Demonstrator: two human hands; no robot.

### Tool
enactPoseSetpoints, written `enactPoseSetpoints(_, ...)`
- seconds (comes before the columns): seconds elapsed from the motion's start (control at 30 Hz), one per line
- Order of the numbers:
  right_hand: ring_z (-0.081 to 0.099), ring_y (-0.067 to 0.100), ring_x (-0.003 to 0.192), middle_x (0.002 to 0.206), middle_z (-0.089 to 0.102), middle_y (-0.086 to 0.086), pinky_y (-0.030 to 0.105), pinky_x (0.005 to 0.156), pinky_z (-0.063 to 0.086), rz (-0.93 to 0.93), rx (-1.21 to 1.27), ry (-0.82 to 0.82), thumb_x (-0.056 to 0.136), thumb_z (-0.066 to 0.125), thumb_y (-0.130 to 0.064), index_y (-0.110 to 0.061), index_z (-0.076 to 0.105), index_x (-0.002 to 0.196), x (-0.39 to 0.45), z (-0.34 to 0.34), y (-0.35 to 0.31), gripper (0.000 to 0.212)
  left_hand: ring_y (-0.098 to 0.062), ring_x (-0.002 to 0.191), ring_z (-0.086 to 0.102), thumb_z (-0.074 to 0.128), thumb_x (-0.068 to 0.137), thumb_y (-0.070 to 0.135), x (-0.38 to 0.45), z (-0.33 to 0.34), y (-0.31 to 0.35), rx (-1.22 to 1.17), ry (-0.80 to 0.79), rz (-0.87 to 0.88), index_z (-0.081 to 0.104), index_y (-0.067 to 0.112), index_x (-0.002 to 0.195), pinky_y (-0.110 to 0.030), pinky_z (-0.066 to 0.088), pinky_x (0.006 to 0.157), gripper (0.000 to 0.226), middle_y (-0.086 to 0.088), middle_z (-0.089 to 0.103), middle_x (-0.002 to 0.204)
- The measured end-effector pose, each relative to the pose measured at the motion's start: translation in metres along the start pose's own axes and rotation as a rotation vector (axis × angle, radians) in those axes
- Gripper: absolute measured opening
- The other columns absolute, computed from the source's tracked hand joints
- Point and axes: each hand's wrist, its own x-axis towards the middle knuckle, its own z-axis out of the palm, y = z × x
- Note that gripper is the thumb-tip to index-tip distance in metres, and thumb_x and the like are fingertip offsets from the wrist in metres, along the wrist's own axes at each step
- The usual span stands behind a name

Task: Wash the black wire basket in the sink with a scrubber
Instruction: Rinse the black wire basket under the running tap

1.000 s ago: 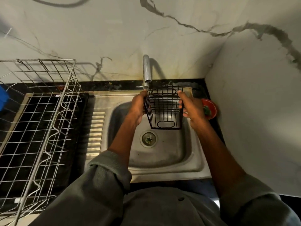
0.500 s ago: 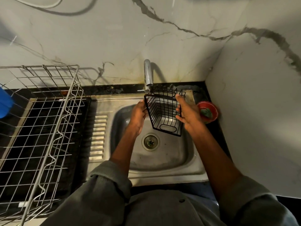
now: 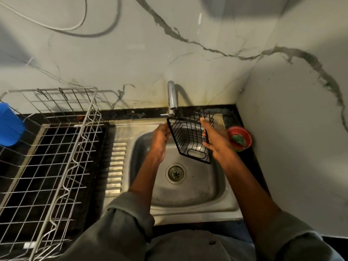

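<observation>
Basket: the black wire basket [image 3: 191, 137] is held in the air over the sink [image 3: 197, 193], tilted, its open mouth turned up toward the tap [image 3: 171, 99] at the sink's back edge; it touches neither the basin floor nor the drain [image 3: 176, 172].
Left hand: the left hand [image 3: 160, 141] grips the basket's left rim, fingers curled round the wire, forearm coming up from the sink's front edge.
Right hand: the right hand [image 3: 214, 140] supports the right side, thumb hooked over the top wire, fingers spread flat along the outer wall.
Scrubber: a green scrubber [image 3: 237, 139] appears to lie in the red bowl [image 3: 240, 138] on the surface at the sink's right edge, near the back corner; neither hand holds it.
Water: no stream is visible from the tap.
Risk, grip: thin wet wire gives little hold; once one hand lets go to fetch the scrubber, the tilted basket could swing or drop into the basin.
Risk, tap: the raised rim sits just beside the spout and could knock it.
Risk, bowl: a hurried reach could tip the bowl off the surface's edge.
</observation>
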Motion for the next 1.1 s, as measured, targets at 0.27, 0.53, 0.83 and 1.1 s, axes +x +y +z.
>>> enactPoseSetpoints(0.27, 0.069, 0.014, 0.093, 0.089, 0.069, -0.003, 0.047, 0.092, 0.059, 0.020, -0.016, -0.083, 0.076, 0.084, -0.049, -0.023, 0.070, 0.102, -0.010, -0.004, 0.010, 0.040, -0.021, 0.118, 0.068, 0.038, 0.110, 0.037, -0.017, -0.032, -0.004, -0.026, 0.051, -0.037, 0.069, 0.018, 0.127, -0.037, 0.046, 0.105, 0.040, -0.004, 0.076, 0.122)
enactPoseSetpoints(0.53, 0.066, 0.014, 0.088, 0.076, 0.066, -0.003, 0.050, 0.094, 0.057, -0.028, -0.109, -0.191, 0.083, 0.076, -0.037, -0.024, 0.069, 0.087, -0.022, -0.010, 0.008, 0.015, -0.032, 0.123, 0.066, 0.041, 0.110, 0.041, -0.026, -0.045, -0.013, -0.109, 0.102, -0.054, 0.070, 0.012, 0.124, -0.046, 0.049, 0.109, 0.043, -0.011, 0.076, 0.121)
enactPoseSetpoints(0.83, 0.070, 0.015, 0.094, 0.084, 0.070, -0.002, 0.042, 0.091, 0.057, -0.170, -0.217, -0.160, 0.090, 0.067, -0.043, -0.025, 0.072, 0.095, -0.015, 0.017, -0.006, 0.019, -0.032, 0.114, 0.067, 0.070, 0.093, 0.051, -0.023, -0.048, -0.009, -0.060, 0.067, -0.048, 0.066, 0.006, 0.128, -0.049, 0.055, 0.091, 0.057, -0.009, 0.076, 0.116)
enactPoseSetpoints(1.1, 0.067, 0.015, 0.097, 0.092, 0.069, -0.002, 0.042, 0.093, 0.057, -0.207, -0.200, -0.047, 0.095, 0.065, -0.041, -0.022, 0.070, 0.097, -0.001, 0.025, -0.005, 0.020, -0.027, 0.094, 0.070, 0.070, 0.098, 0.023, 0.003, -0.035, 0.013, -0.050, 0.077, -0.012, 0.067, 0.012, 0.108, -0.052, 0.056, 0.092, 0.016, -0.005, 0.077, 0.092)
